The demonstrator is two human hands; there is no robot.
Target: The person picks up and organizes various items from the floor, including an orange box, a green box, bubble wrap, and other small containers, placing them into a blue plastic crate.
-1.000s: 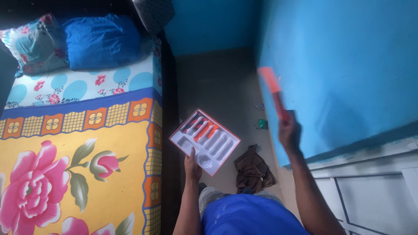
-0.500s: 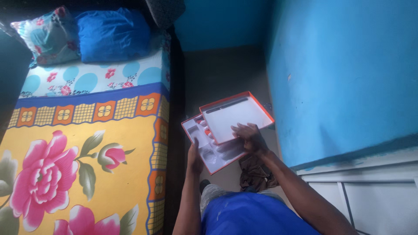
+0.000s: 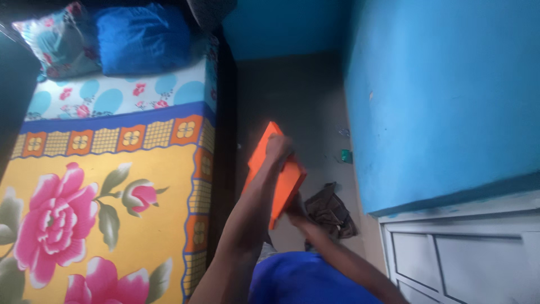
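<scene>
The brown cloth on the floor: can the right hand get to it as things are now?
Probably not at once. The right hand grips the lower edge of the orange box, so it is occupied, though the brown cloth lies close beside it with nothing between.

walls: blue wall [image 3: 439,95] from 12 to 3 o'clock
floor: grey floor [image 3: 292,95], brown rag [image 3: 329,209] at centre
furniture: bed [image 3: 107,186] at 9 o'clock, floral bedspread, blue pillow [image 3: 143,36] at 11 o'clock
door: white panelled door [image 3: 467,253] at 4 o'clock

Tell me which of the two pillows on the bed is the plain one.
The blue pillow is plain, one solid colour. The pillow beside it, nearer the picture's left edge, has a flower pattern on light blue.
</scene>
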